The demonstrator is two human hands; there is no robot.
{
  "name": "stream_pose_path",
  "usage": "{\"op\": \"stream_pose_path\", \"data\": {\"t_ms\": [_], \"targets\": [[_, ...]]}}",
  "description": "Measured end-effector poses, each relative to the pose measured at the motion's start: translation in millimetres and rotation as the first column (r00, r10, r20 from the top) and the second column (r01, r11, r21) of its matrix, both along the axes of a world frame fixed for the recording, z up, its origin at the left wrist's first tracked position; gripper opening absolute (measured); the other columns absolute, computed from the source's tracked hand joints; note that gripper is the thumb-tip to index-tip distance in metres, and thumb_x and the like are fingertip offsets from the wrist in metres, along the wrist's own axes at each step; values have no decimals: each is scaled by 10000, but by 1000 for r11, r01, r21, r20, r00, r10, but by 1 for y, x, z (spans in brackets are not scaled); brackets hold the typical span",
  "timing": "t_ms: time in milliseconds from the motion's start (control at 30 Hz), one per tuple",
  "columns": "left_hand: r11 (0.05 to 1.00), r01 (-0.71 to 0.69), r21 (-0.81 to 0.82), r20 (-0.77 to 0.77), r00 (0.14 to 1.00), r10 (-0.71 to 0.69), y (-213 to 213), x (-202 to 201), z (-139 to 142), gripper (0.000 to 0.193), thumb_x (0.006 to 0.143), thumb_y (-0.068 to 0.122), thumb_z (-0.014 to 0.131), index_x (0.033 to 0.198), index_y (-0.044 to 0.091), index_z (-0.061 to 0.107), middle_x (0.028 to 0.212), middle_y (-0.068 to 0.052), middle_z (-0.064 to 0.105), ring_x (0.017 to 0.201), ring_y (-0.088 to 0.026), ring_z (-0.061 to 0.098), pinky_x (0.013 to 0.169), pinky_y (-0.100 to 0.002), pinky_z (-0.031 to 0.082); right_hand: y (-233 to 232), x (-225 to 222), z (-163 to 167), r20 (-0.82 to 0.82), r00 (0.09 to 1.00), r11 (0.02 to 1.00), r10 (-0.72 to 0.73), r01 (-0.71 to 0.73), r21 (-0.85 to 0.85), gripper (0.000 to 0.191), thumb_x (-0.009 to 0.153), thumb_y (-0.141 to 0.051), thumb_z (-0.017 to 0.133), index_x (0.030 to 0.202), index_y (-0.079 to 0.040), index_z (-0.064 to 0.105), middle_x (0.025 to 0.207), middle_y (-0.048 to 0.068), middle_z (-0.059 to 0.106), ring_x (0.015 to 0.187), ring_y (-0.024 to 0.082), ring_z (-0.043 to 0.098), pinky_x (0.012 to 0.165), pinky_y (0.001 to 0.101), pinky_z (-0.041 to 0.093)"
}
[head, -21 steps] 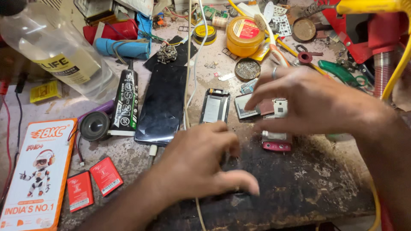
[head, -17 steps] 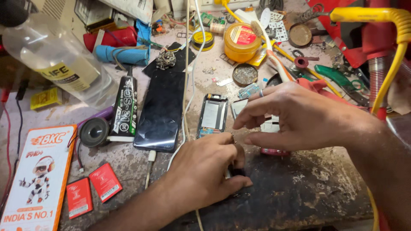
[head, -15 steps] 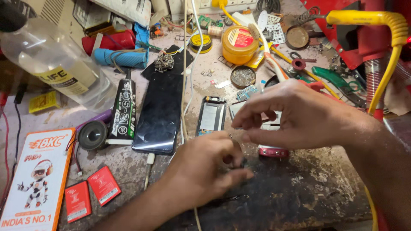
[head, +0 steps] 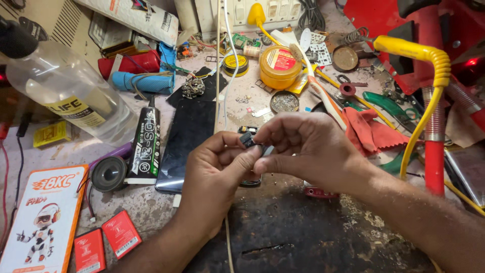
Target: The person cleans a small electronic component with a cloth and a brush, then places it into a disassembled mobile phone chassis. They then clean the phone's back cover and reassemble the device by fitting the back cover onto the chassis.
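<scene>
While raised over the bench:
Left hand (head: 220,164): pinching small black part (head: 247,139).
Right hand (head: 308,151): pinching same part.
Phone (head: 187,136): just left, near bench edge.

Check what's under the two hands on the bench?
Below the left hand and right hand, which pinch a small dark part, lies a small phone; only its top and bottom edges show, the rest is covered. A red clip peeks out beneath the right hand.

workbench (head: 303,237) | phone (head: 186,144) | glue tube (head: 145,146) | plastic bottle (head: 65,96) | speaker (head: 108,173)
</scene>
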State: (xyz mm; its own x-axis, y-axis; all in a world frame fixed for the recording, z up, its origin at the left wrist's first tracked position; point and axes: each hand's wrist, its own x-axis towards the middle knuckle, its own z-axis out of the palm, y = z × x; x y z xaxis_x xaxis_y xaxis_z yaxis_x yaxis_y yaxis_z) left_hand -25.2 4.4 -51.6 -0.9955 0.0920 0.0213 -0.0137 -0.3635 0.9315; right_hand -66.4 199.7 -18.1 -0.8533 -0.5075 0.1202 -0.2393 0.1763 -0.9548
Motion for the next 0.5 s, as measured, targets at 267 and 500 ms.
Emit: {"op": "stream_pose_path", "data": {"t_ms": [267,500], "targets": [[992,36,-123,-9,999,-37,-5,0,4,99,957,98,679,1005,13,691,877,-58,753,771,-98,720,696,-255,619,4,-6,-2,88,988,989,-127,120,82,180,860,-5,788,1037,28,778,879,78,802,793,86,743,712,240,625],[994,4,-108,-44,999,-9,-7,-6,4,127,923,78,705,1018,17,648,911,-69,762,805,-97,737,716,-249,615,7,-10,6,392,920,982,-16,87,-165,376,851,-41,726,1216,-11,643,924,72,767,842,111,748,748,259,638]]}}
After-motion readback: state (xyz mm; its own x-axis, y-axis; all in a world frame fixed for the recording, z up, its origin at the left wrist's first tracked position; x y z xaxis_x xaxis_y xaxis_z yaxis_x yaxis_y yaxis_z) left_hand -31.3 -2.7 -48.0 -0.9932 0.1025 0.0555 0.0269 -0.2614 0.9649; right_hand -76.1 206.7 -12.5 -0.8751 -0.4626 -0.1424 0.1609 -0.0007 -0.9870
